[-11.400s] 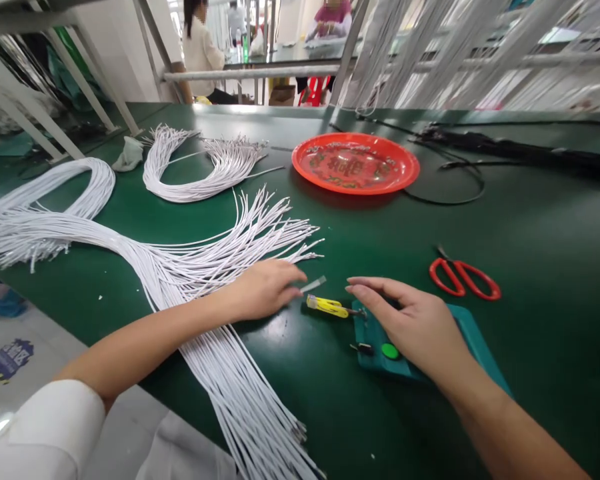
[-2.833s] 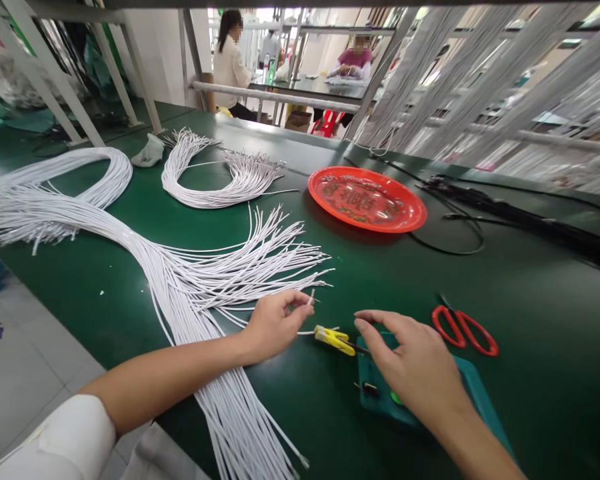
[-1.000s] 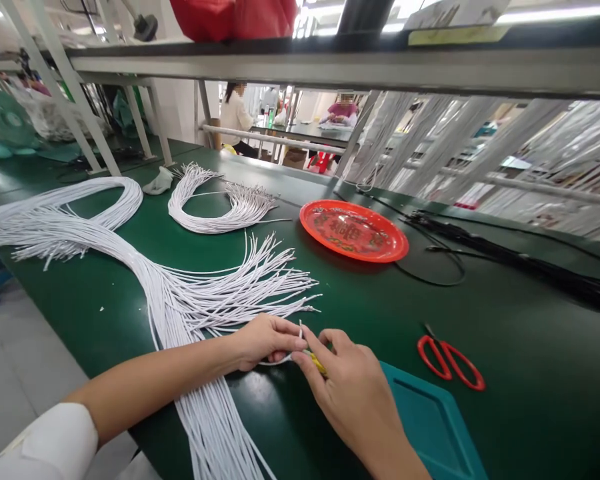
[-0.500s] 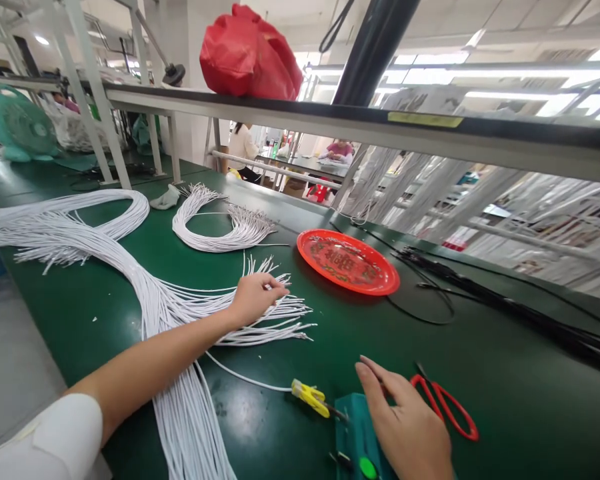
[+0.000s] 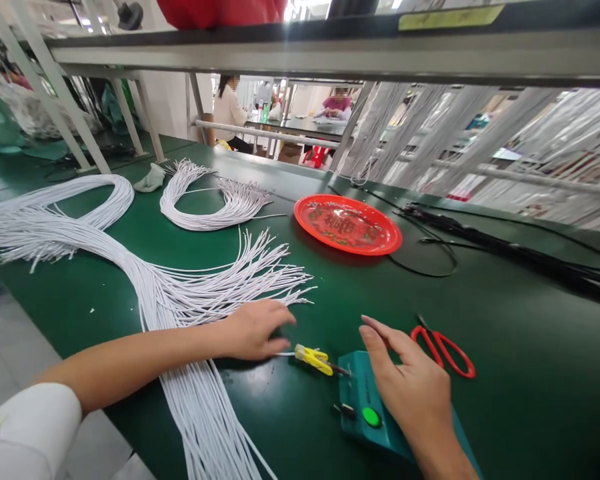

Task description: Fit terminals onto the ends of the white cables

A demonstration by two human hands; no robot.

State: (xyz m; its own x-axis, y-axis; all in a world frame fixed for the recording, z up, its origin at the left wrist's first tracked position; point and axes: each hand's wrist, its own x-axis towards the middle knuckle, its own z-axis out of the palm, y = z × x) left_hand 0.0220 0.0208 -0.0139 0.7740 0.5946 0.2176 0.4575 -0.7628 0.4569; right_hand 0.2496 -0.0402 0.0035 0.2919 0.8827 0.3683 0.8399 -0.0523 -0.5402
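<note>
My left hand (image 5: 263, 328) is open, fingers apart and slightly blurred, beside a single white cable (image 5: 284, 354). That cable runs into a yellow clip (image 5: 314, 359) at the end of a thin rod on a teal box (image 5: 375, 430) with a green button. Over the box is my right hand (image 5: 413, 383), thumb and forefinger drawn together; anything between them is hidden. Under my left forearm spreads a large bundle of white cables (image 5: 165, 293), their loose ends fanned to the right.
Red-handled scissors (image 5: 447, 353) lie right of my right hand. Beyond are a red patterned tray (image 5: 347, 223), a curled white cable bundle (image 5: 205, 217) and black cables (image 5: 520, 253). A shelf beam (image 5: 300, 57) crosses above the green table (image 5: 330, 300). Two people sit further back.
My left hand has moved from the fanned cable ends down toward the cable at the yellow clip, and its fingers have spread. My right hand keeps its pose; the view has tilted down.
</note>
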